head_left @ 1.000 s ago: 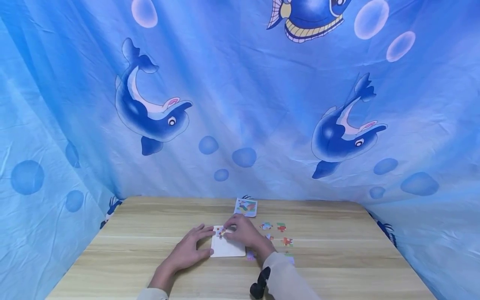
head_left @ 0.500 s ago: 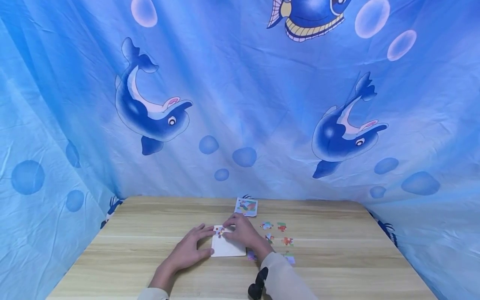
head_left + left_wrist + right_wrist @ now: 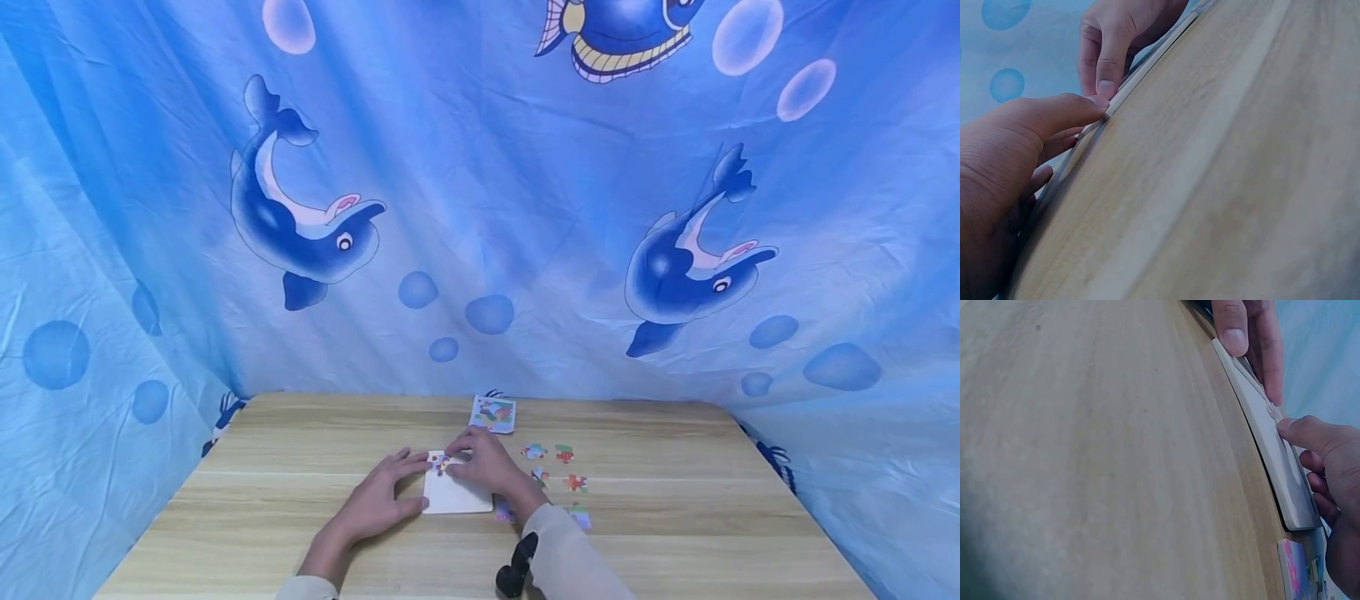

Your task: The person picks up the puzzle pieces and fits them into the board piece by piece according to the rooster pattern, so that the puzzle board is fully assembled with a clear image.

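Lilac puzzle piece (image 3: 502,512) partly hidden by right forearm (image 3: 528,496), printed fish (image 3: 626,29) cut off at top

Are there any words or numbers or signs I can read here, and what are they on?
None that can be read, so nothing to quote.
Card: too small to tell whether there is print by its picture.
Puzzle pieces: bits of coloured picture, too small to make out any letters.
Board: no writing on the white part that shows.
Cloth: only pictures, no words.
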Demonstrator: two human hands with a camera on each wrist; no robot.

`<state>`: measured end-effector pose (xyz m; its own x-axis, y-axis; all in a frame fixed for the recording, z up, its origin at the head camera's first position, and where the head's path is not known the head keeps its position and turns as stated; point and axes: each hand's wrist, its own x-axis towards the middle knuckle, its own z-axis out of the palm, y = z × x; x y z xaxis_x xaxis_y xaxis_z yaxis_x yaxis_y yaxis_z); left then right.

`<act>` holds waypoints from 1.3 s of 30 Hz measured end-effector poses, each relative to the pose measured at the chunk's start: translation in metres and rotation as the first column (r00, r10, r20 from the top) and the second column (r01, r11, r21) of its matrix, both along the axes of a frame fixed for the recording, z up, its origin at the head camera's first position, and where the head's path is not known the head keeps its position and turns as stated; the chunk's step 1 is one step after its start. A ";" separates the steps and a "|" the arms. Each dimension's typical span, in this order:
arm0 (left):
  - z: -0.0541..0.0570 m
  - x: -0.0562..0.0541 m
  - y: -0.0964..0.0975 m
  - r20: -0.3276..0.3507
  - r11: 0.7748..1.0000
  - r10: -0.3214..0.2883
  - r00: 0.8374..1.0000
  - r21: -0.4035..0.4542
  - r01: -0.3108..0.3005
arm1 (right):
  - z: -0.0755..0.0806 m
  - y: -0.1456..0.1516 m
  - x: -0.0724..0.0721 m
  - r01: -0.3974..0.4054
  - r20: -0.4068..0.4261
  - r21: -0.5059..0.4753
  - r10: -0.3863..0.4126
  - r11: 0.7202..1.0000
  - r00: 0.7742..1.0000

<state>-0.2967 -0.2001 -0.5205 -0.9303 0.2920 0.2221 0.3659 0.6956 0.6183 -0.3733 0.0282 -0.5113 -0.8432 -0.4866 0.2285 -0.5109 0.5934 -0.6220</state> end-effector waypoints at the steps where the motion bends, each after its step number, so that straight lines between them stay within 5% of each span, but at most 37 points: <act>1: 0.000 0.000 0.000 -0.001 1.000 0.001 1.000 0.000 -0.001 | 0.000 0.000 0.000 -0.001 0.002 -0.003 0.001 1.000 1.000; 20: 0.000 -0.001 0.001 -0.003 1.000 -0.010 1.000 0.015 0.010 | 0.012 0.018 0.006 -0.052 -0.025 0.010 0.052 0.999 0.998; 32: 0.001 -0.001 0.000 0.011 1.000 0.000 1.000 0.004 0.000 | 0.025 0.074 0.038 -0.050 0.076 -0.046 0.053 0.998 0.996; 39: 0.001 -0.002 -0.002 0.013 1.000 -0.005 1.000 -0.003 0.005 | 0.025 0.097 0.062 -0.059 0.001 -0.033 0.059 0.998 0.998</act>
